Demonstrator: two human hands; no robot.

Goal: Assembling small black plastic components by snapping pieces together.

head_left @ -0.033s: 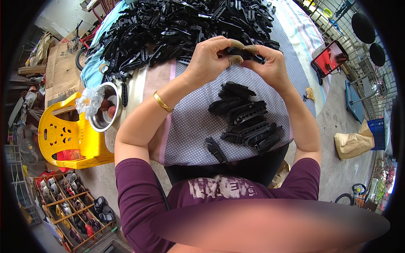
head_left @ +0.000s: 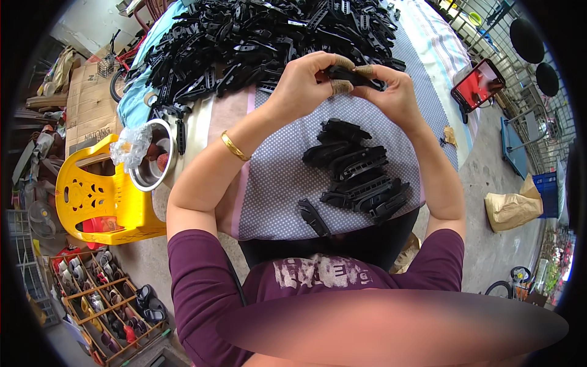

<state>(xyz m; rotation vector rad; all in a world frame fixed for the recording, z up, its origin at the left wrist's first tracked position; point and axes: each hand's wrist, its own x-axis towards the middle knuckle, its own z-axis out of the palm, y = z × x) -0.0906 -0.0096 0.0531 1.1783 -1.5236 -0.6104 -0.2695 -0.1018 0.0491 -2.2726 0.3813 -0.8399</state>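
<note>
Over the far part of the spotted tablecloth (head_left: 275, 189), my left hand (head_left: 304, 87) and my right hand (head_left: 391, 96) meet around a small, long black plastic part (head_left: 350, 76). Both hands are closed on it, fingertips pinching from either side, and they cover much of it. Tan coverings wrap several fingertips. Closer to me lies a loose stack of similar black plastic parts (head_left: 361, 171), some with a slotted, ladder-like strip. One separate black part (head_left: 313, 218) rests at the cloth's near edge. Beyond my hands spreads a large heap of such parts (head_left: 238, 49).
A phone (head_left: 478, 90) with a lit screen stands at the table's right edge. To the left are a metal bowl (head_left: 169, 171) with a plastic bag, a yellow plastic chair (head_left: 131, 205) and a shoe rack (head_left: 104, 300). A brown paper sack (head_left: 513, 205) sits on the floor at right.
</note>
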